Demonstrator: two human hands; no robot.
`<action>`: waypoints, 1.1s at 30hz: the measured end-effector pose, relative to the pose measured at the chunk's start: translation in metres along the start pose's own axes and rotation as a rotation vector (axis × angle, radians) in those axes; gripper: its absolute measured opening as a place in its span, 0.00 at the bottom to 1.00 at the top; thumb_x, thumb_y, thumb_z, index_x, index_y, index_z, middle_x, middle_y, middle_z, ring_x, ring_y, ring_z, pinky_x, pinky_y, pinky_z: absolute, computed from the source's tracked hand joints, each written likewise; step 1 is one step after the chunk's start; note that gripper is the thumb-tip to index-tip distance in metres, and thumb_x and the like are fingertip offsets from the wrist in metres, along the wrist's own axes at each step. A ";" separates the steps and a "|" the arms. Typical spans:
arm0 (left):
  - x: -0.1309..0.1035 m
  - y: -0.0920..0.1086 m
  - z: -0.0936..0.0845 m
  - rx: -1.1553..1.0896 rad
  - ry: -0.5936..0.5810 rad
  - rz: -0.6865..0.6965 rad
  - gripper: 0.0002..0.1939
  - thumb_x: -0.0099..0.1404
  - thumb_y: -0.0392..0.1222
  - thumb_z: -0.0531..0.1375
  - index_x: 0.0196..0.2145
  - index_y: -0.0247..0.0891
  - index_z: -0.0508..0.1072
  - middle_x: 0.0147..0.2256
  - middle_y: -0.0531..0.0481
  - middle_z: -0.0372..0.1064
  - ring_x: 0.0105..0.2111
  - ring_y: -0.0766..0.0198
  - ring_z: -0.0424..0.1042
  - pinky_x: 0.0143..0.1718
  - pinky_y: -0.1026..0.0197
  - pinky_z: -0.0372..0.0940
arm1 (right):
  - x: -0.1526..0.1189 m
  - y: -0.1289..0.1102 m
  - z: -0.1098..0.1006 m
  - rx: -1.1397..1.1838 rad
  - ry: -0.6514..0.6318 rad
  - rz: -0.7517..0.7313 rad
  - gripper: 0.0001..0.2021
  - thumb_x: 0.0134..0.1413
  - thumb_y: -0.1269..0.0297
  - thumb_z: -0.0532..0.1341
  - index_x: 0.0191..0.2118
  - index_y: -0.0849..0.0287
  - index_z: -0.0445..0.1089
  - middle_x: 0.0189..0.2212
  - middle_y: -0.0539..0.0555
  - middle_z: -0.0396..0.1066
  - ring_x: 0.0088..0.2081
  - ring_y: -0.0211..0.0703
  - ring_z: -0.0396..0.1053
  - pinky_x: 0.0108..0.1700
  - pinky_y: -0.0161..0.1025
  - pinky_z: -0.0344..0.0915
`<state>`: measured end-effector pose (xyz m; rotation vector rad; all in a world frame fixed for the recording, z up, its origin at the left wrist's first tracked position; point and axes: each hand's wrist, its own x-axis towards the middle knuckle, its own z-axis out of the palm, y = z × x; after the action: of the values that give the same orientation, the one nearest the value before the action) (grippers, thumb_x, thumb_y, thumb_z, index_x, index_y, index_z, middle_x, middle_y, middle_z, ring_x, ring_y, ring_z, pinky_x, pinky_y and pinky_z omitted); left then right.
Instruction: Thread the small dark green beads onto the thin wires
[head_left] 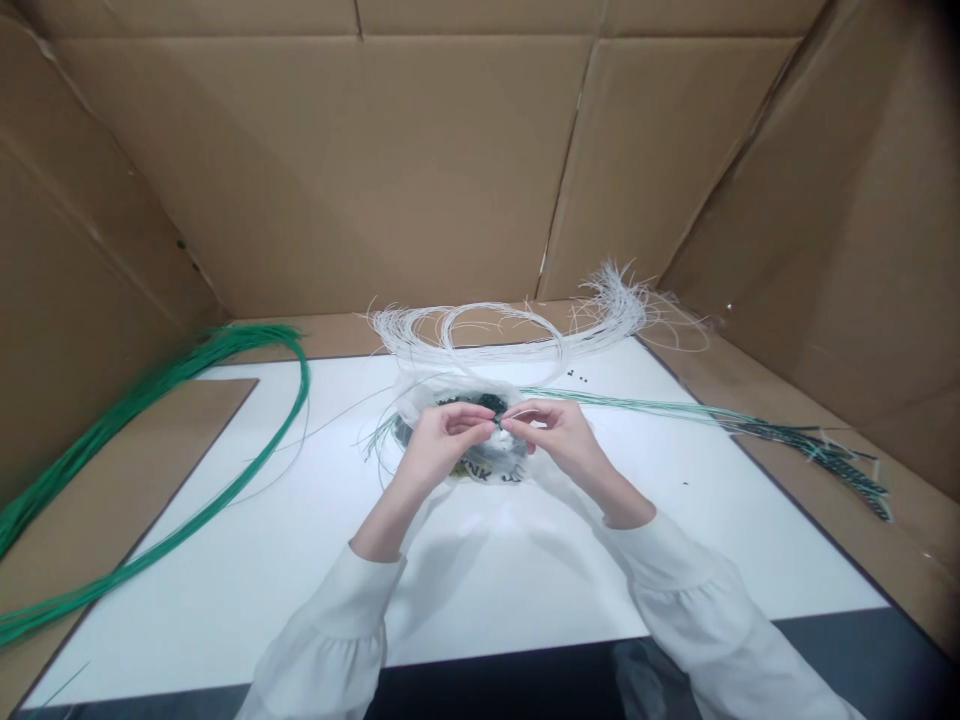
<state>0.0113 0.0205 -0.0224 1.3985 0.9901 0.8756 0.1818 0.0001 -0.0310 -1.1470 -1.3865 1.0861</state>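
Observation:
Just above the middle of the white board, my left hand (453,432) and my right hand (556,432) meet fingertip to fingertip. Both are closed in a pinch around a small dark piece (497,421). A thin pale strand seems to run along my right fingers, but its ends are hidden. Directly under and behind the hands sits a clear plastic bag (481,472) with dark printed letters. Small black pieces (491,402) show in its opening. My fingers cover part of the bag.
A bundle of white wires (510,352) lies coiled behind the bag. Long green wires (281,430) loop at left. To the right, thin green strands end in black-covered tips (840,462). Several tiny black bits (577,376) dot the white board (600,580). Cardboard walls (322,170) enclose the area.

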 end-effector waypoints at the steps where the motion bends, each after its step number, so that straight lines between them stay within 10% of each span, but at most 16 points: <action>1: 0.000 -0.001 0.000 -0.003 -0.007 -0.010 0.15 0.48 0.42 0.65 0.34 0.31 0.74 0.30 0.45 0.75 0.31 0.61 0.73 0.35 0.62 0.67 | 0.000 0.001 0.000 -0.003 -0.003 -0.002 0.10 0.38 0.59 0.66 0.26 0.61 0.73 0.23 0.53 0.71 0.23 0.37 0.65 0.18 0.31 0.60; 12: 0.001 0.000 -0.013 0.242 0.040 0.121 0.17 0.53 0.43 0.61 0.40 0.33 0.75 0.34 0.44 0.75 0.34 0.57 0.73 0.38 0.59 0.66 | 0.008 0.007 -0.005 0.073 0.098 0.058 0.17 0.47 0.51 0.58 0.35 0.61 0.71 0.27 0.54 0.70 0.24 0.36 0.64 0.22 0.33 0.63; 21: 0.007 -0.002 -0.018 0.021 0.142 0.052 0.16 0.50 0.42 0.63 0.36 0.31 0.75 0.29 0.46 0.75 0.31 0.59 0.73 0.38 0.59 0.66 | 0.016 0.060 0.009 -0.978 -0.108 -0.324 0.11 0.52 0.75 0.53 0.34 0.64 0.72 0.35 0.60 0.70 0.39 0.47 0.67 0.43 0.42 0.62; 33: 0.003 0.005 -0.012 -0.150 0.062 0.047 0.19 0.46 0.36 0.65 0.39 0.32 0.74 0.37 0.44 0.74 0.30 0.63 0.73 0.37 0.60 0.68 | 0.013 0.048 0.010 -1.039 -0.193 -0.374 0.09 0.54 0.72 0.54 0.30 0.61 0.71 0.31 0.56 0.71 0.35 0.43 0.67 0.37 0.37 0.63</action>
<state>0.0018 0.0272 -0.0168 1.2779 0.9214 1.0131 0.1762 0.0194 -0.0779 -1.3964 -2.3173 0.1475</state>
